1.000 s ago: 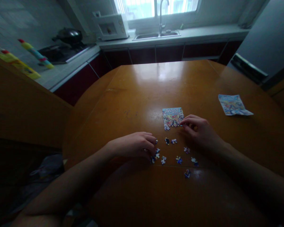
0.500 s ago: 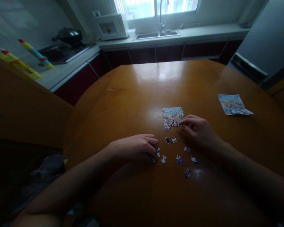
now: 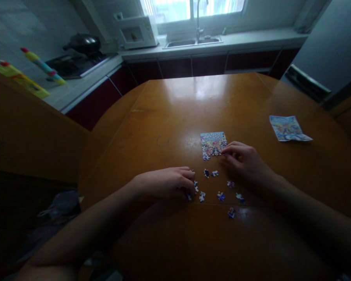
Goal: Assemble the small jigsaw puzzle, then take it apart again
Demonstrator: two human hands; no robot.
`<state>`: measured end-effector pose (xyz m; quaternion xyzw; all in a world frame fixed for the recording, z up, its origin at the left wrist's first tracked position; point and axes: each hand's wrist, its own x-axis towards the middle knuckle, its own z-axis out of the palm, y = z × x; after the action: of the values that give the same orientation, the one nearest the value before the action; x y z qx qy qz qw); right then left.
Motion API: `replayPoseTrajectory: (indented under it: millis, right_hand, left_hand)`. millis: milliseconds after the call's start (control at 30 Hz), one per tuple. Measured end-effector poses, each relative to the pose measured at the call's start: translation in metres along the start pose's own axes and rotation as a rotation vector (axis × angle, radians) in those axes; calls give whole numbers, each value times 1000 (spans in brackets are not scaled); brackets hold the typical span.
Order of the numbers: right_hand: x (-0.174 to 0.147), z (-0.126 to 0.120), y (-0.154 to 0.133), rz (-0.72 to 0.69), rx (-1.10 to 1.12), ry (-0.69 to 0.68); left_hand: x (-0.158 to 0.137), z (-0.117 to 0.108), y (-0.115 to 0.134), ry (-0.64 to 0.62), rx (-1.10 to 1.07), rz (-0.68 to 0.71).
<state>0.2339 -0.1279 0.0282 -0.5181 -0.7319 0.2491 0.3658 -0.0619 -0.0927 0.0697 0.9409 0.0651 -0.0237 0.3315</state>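
Observation:
A partly assembled jigsaw puzzle lies on the table, its lower edge jagged. At its lower right corner, my right hand pinches a small puzzle piece, mostly covered by the fingertips. My left hand rests with curled fingers over the left side of the loose pieces. A puzzle piece peeks out under its fingers; whatever is between them is hidden. Close by lie a pale piece, a dark piece, a blue piece and several others.
A creased picture sheet lies at the right of the wooden table. Beyond the table are a counter with a sink, a microwave and a black wok on the stove. Yellow bottles stand at the left.
Almost nothing differs. The left hand's fingers have shifted very slightly over the loose pieces; the right hand stays at the puzzle's lower right corner.

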Motion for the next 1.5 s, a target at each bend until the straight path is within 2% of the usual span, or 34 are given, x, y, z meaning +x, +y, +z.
replayPoseTrajectory:
  millis: [300,500,600,800,933,1000,1167,1333,1500]
  right_hand:
    - [0,0,0,-9,7,0]
    - [0,-1,-1,-5,11,4]
    - [0,-1,0,-10,19,16]
    - [-2,5,-5,-50,41,29]
    - [-8,17,-20,-171,88,43]
    - [-11,24,-27,-255,104,41]
    - [-16,36,-35,-406,116,42]
    - [-16,40,-39,-484,95,37]
    - [-16,39,-41,-506,105,69]
  left_hand:
    - [-1,1,0,9,74,-44]
    - [-2,-2,-5,3,-31,11]
    - [-2,-2,-5,138,-99,-45]
    - [9,8,-7,591,-279,-239]
    - [16,20,-9,733,-458,-394]
    - [18,25,-10,765,-542,-429]
    - [23,31,-7,801,-702,-406]
    - [29,34,1,810,-755,-434]
    - [27,36,2,753,-708,-394]
